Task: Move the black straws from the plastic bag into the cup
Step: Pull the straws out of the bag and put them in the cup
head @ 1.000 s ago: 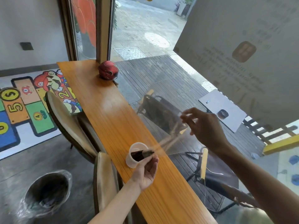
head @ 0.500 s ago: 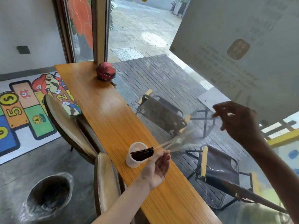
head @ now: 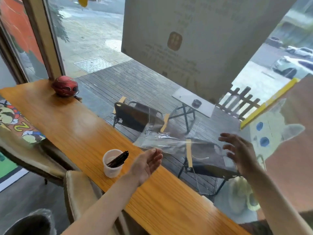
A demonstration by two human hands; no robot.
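I saw the black straws bundled in the translucent cup on the wooden table, leaning against its rim. The clear plastic bag looked empty, drifting between my spread hands. My left hand lay flat, fingertips at the bag's edge; my right hand was splayed wide, gripping nothing.

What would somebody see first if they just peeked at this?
Probably the see-through plastic bag floating between two open hands, left hand and right hand. Next, the cup of black straws on the orange wooden counter, and the red helmet at its far end.
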